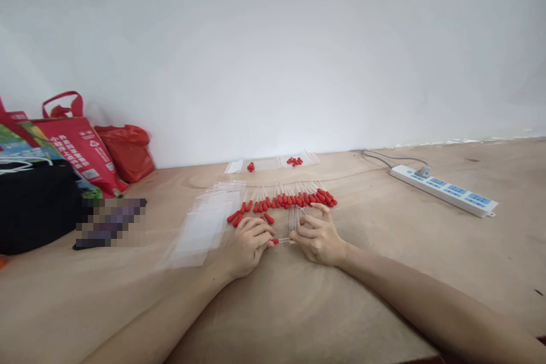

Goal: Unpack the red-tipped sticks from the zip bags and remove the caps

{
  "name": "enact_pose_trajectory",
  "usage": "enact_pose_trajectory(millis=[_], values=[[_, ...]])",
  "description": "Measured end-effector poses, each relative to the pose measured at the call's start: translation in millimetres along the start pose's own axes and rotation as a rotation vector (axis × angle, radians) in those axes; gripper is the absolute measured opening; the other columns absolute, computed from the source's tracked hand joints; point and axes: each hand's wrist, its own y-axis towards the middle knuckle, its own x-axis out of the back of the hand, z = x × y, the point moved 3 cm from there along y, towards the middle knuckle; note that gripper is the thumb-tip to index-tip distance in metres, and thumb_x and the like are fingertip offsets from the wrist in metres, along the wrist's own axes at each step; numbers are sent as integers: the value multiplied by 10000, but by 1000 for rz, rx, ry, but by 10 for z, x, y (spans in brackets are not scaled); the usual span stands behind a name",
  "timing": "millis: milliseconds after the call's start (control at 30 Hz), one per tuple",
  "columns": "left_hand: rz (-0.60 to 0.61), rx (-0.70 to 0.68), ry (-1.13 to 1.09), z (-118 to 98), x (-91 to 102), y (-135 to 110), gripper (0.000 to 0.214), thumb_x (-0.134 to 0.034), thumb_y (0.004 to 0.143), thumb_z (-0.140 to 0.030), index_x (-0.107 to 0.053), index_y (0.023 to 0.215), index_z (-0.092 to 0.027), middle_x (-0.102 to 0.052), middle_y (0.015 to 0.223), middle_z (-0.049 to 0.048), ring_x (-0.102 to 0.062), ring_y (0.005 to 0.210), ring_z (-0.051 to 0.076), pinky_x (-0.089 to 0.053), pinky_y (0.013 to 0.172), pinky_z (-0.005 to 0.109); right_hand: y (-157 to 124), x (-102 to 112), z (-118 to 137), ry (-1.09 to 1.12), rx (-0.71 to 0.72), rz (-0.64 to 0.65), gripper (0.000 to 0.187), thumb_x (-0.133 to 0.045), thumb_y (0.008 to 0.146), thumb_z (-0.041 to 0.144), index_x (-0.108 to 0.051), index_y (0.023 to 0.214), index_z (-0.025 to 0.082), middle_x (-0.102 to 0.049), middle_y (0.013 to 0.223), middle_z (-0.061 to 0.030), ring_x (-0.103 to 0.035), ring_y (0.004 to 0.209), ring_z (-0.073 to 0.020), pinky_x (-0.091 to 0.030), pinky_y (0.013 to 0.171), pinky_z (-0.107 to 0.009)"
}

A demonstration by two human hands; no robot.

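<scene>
Between my hands lies a clear glass tube (284, 240) with a red rubber bulb (275, 241) on its left end. My left hand (251, 242) is closed, its fingertips pinching the bulb. The tube's other end is gripped by my right hand (318, 239), whose index finger is raised. Beside the right fingers, bare glass tubes (294, 219) lie side by side, partly covered by that hand. Just beyond, a row of droppers with red bulbs (285, 200) has its tubes pointing towards the wall. Several loose red bulbs (234, 216) lie around my left fingertips.
Clear plastic bags (200, 227) lie left of my left hand. More bags with red bulbs (295, 161) lie near the wall. A power strip (443, 189) sits to the right; red bags (128, 151), a black bag (38, 205) and a blurred flat object (111, 224) are left.
</scene>
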Motion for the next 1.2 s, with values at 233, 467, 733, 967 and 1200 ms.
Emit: enact_pose_trajectory(millis=[233,467,733,967,1200], values=[[55,60,-91,-8,29,-9,265,-378,851,-165,-541,643,-185,-634,907,-2,-511,911,170,-349,803,354,-55,5,40,-97,89,-80,124,-492,830,170,-592,764,202,-544,540,77,-533,752,-79,-170,989,-423],[55,107,-87,11,39,-24,326,-354,854,-171,-521,573,-173,-583,941,27,-477,950,182,-358,817,362,-72,26,94,-154,104,-147,122,-527,806,151,-604,741,220,-563,563,73,-542,778,-88,-187,982,-401],[-125,-58,164,-6,67,-44,211,-459,820,-177,-586,655,-210,-580,970,28,-432,974,219,-291,820,422,-12,-27,25,54,-65,68,182,-485,816,276,-578,678,202,-513,498,53,-445,653,-106,-138,930,-450],[-170,-160,277,25,77,-64,188,-471,826,-187,-573,669,-210,-587,977,15,-443,977,213,-285,876,441,-51,-6,-47,233,-180,190,245,-450,836,298,-588,654,210,-517,512,36,-410,673,-120,-163,890,-412],[-288,161,120,358,189,-200,187,-399,864,-193,-577,809,-181,-504,806,42,-497,743,146,-443,649,279,-131,-30,-282,206,-431,200,243,-406,868,271,-641,828,218,-603,649,0,-442,697,-130,-213,824,-371]])
